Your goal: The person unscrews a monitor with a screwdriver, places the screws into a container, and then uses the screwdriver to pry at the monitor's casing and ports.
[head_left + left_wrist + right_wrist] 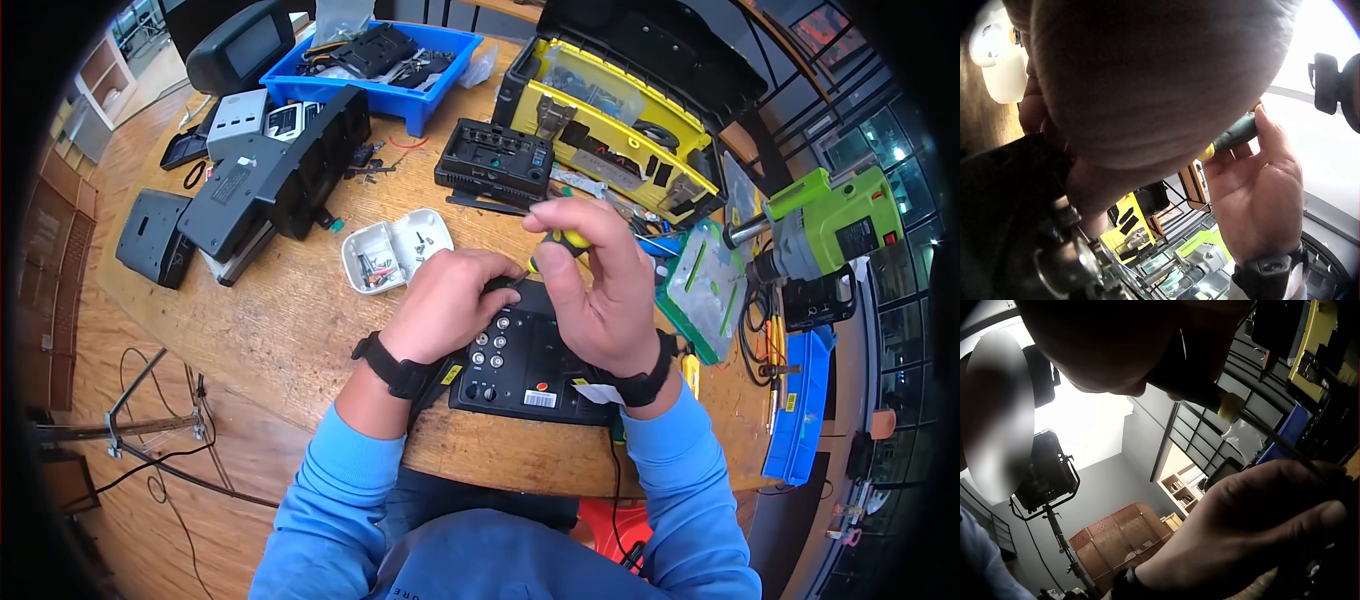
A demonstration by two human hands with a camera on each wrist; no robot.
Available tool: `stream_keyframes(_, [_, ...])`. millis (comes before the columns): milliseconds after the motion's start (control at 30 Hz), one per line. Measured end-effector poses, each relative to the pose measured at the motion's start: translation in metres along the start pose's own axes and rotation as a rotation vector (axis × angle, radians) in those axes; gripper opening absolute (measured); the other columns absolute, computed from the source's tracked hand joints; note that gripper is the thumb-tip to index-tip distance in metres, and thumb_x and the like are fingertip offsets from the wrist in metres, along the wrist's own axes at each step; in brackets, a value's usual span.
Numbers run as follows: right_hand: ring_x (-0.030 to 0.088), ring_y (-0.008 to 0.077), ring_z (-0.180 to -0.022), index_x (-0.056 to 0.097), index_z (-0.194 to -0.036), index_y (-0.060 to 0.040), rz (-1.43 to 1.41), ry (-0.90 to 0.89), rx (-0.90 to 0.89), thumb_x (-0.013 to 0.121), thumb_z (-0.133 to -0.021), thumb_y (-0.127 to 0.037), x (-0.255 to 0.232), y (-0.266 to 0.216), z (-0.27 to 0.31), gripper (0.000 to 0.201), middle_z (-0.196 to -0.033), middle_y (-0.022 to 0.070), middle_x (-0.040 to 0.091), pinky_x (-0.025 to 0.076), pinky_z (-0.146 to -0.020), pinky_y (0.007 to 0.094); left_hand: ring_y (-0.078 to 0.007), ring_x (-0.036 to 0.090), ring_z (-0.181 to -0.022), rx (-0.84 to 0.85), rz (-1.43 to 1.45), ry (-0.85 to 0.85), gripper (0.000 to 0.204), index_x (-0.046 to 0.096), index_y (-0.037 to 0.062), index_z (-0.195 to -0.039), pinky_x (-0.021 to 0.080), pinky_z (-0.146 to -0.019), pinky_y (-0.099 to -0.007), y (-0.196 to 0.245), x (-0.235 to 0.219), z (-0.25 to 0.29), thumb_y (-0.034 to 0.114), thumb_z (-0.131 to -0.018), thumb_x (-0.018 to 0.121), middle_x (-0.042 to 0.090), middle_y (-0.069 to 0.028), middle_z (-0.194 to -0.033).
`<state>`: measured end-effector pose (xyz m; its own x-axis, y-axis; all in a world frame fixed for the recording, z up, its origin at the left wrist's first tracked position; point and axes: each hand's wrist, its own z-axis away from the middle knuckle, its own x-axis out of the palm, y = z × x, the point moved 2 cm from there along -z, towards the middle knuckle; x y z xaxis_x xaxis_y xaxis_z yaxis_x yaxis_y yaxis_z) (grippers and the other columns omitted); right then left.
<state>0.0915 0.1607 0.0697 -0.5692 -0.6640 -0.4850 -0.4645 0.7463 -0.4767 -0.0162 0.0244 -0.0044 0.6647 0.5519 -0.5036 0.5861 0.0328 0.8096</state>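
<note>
A black device (516,370) with several round metal connectors lies on the table's near side. My left hand (435,305) grips its far edge, the thumb on the connector side and the fingers curled over the edge. Above it, my right hand (605,295) holds a screwdriver (1239,132) by its dark handle with yellow ends. The screwdriver's shaft (1266,430) slants down to the left thumb and forefinger in the right wrist view; its tip is hidden there. A white container (372,246) with loose screws stands just beyond the left hand.
A blue bin (425,97) of black parts and a yellow-black toolbox (625,155) stand at the back. Black housings (225,205) lie on the left. At right are a green drill (850,225), a green-edged case (700,290) and a blue tray (800,410).
</note>
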Motion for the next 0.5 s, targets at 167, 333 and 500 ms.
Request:
stream_keyframes(167, [0.068, 0.0212, -0.087, 0.055, -0.116, -0.0021, -0.356, 0.168, 0.13, 0.063, -0.11, -0.021, 0.022, 0.015, 0.016, 0.021, -0.102, 0.0135, 0.068, 0.057, -0.078, 0.0322, -0.0435, 0.073, -0.093, 0.021, -0.008, 0.032, 0.025, 0.078, 0.0036, -0.109, 0.058, -0.081, -0.0486, -0.001, 0.0, 0.001, 0.01, -0.085, 0.082, 0.075, -0.0237, -0.095])
stream_keyframes(333, [0.051, 0.0151, -0.063, 0.044, -0.112, -0.006, -0.38, 0.267, 0.016, 0.043, -0.117, -0.037, 0.042, 0.002, 0.007, 0.031, -0.08, 0.0087, 0.052, 0.054, -0.062, 0.0338, -0.046, 0.071, -0.091, -0.03, -0.028, 0.011, 0.03, 0.074, 0.0041, -0.112, 0.056, -0.078, -0.0514, -0.002, -0.001, 0.002, 0.012, -0.085, 0.083, 0.073, -0.025, -0.092])
stream_keyframes(500, [0.04, 0.014, -0.052, 0.043, -0.111, -0.0098, -0.405, 0.348, 0.246, 0.035, -0.118, -0.044, 0.038, 0.003, -0.001, 0.036, -0.066, 0.0057, 0.043, 0.047, -0.052, 0.0348, -0.0473, 0.068, -0.091, -0.012, 0.018, 0.044, 0.027, 0.067, 0.0022, -0.107, 0.054, -0.076, -0.0481, -0.004, 0.001, 0.002, 0.007, -0.085, 0.081, 0.071, -0.0241, -0.092])
